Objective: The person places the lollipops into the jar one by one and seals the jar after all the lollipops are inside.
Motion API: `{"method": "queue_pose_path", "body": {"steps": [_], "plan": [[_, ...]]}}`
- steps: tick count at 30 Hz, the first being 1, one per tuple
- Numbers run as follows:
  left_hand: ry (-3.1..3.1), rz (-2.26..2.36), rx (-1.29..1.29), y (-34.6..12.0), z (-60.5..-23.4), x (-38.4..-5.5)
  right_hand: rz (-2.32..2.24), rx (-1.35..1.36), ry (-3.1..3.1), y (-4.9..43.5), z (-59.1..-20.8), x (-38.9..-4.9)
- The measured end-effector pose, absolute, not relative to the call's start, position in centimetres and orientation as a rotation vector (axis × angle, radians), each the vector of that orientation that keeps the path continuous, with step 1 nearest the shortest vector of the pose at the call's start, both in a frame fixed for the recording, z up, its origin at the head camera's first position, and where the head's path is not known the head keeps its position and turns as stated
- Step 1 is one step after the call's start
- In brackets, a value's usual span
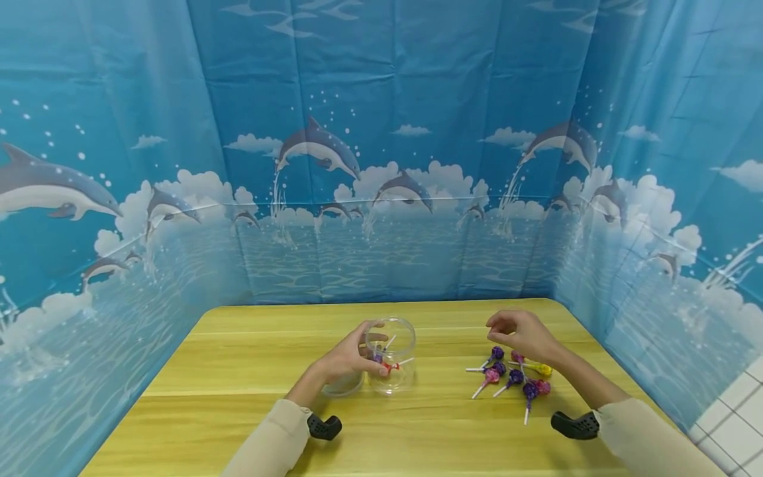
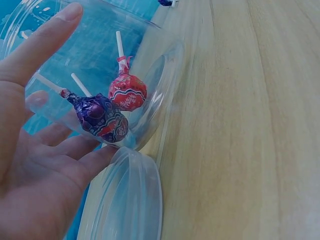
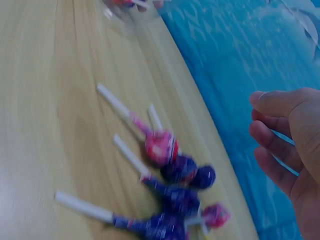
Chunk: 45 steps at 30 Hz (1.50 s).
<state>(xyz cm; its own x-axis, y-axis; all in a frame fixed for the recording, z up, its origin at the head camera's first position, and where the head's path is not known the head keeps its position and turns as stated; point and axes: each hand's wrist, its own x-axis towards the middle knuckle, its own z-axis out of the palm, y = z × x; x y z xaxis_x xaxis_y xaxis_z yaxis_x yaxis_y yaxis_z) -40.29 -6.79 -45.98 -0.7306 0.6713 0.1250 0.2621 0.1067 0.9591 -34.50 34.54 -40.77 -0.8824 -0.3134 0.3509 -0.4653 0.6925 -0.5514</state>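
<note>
My left hand (image 1: 346, 354) grips a clear round jar (image 1: 403, 379) by its side, thumb on the near side and fingers behind it. Inside lie a red-wrapped lollipop (image 2: 128, 93) and purple-wrapped lollipops (image 2: 102, 117) with white sticks. A translucent lid (image 2: 135, 200) rests on the table right beside the jar, under the left hand. To the right, my right hand (image 1: 526, 333) hovers above the far side of a loose group of lollipops, fingers loosely bent and nothing between them. The group has purple lollipops (image 1: 530, 391), pink lollipops (image 1: 491, 376) and a yellow lollipop (image 1: 541, 368).
Both hands work over a yellow wood-grain table (image 1: 238, 371). A blue curtain (image 1: 381, 258) printed with dolphins hangs along its back and sides. White tiles (image 1: 736, 397) show at the far right. Each wrist wears a black band (image 1: 575, 425).
</note>
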Motion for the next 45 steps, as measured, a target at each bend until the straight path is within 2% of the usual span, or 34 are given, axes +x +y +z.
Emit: {"method": "queue_pose_path", "body": {"steps": [10,18,29,36,45], "plan": [[2.040,1.665,0.922,-6.7,-46.0,-40.3,1.012,0.497,-2.731,38.0,-43.6,-32.7],[2.037,1.672,0.927,-6.8,-45.8,-40.2,0.848,0.466,-2.795,40.0,-45.6,-32.6],[2.044,1.663,0.957,-6.9,-46.3,-40.4,0.433,0.399,-2.843,38.1,-45.8,-33.1],[2.036,1.667,0.935,-7.0,-46.3,-40.3,0.524,0.235,-2.850,37.2,-45.7,-33.0],[2.036,1.681,0.932,-6.9,-46.3,-40.3,0.907,0.089,-2.816,37.6,-44.5,-32.5]]}}
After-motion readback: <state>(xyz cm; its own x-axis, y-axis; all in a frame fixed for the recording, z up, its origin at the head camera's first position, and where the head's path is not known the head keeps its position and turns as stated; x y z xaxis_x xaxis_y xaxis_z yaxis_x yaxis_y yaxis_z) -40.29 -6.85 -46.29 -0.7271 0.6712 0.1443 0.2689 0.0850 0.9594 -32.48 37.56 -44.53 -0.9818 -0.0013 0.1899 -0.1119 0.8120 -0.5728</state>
